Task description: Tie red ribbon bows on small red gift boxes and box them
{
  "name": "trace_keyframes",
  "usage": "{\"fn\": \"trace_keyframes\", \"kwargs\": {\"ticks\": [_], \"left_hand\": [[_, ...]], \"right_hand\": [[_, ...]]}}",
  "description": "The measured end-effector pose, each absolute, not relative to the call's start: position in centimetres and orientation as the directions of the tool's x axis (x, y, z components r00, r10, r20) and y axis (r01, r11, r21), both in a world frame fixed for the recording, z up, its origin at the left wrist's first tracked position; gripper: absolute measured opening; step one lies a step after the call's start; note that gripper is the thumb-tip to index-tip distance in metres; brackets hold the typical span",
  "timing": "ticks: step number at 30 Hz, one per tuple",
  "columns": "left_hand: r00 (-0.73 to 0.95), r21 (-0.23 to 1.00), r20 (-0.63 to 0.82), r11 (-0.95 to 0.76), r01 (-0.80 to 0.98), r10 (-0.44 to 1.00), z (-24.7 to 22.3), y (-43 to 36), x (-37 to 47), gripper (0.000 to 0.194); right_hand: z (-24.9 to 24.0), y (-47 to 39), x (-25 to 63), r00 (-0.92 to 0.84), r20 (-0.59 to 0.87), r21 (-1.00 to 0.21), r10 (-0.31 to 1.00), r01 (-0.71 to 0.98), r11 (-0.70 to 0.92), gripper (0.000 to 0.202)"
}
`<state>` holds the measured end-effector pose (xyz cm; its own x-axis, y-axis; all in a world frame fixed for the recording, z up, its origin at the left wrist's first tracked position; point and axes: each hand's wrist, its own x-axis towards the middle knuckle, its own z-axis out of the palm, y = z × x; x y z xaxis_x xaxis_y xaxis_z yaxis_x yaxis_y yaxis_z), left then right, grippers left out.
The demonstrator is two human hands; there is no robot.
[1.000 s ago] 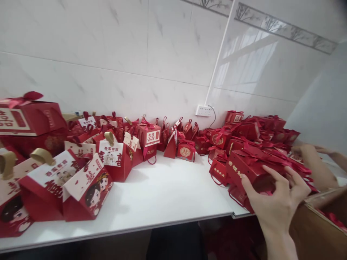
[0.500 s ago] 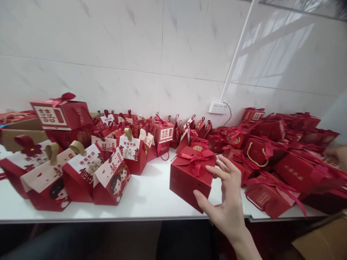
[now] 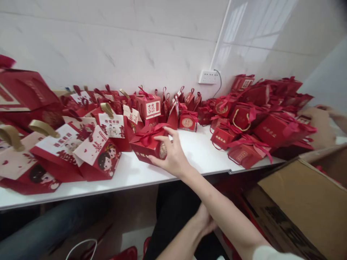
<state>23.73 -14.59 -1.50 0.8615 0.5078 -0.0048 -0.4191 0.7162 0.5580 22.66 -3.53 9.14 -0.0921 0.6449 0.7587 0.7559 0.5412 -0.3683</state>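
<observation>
My right hand (image 3: 175, 153) has its thumb and fingers on a small red box (image 3: 142, 146) with a ribbon bow on top. Gold lettering shows on the front of this box, and a round gold pattern on its side is partly behind my fingers. The box is near the front of the white table (image 3: 132, 169), beside upright red gift boxes with white flaps (image 3: 96, 144). My left hand (image 3: 204, 218) is low, below the table edge and over dark clothing; the right forearm hides most of its fingers.
Red ribboned boxes (image 3: 273, 131) are piled on the right. Another person's hands (image 3: 321, 117) are at the far right, behind an open cardboard carton (image 3: 300, 195). A stacked box (image 3: 24, 88) stands at the left. A power socket (image 3: 208, 77) is on the wall.
The view has shifted right and down. My right hand and the red box have moved left among the boxes, and the box has turned. My left hand has come into view.
</observation>
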Motion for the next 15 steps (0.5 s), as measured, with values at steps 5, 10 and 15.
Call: {"fn": "trace_keyframes", "kwargs": {"ticks": [5, 10, 15], "left_hand": [[0.801, 0.419, -0.001, 0.728, -0.543, 0.599, -1.5, -11.9, 22.4, 0.029], [0.783, 0.438, 0.039, 0.694, -0.572, 0.621, -0.8, -10.1, 20.6, 0.027], [0.814, 0.644, 0.208, 0.551, -0.531, 0.542, 0.4, -8.9, 20.0, 0.035]], "right_hand": [[7.1, -3.9, 21.8, -0.117, 0.648, -0.295, 0.753, 0.873, 0.389, 0.048], [8.2, -5.0, 20.3, -0.371, 0.634, -0.062, 0.678, 0.85, 0.523, 0.027], [9.6, -7.0, 17.0, -0.711, 0.553, 0.244, 0.434, 0.636, 0.732, 0.032]]}}
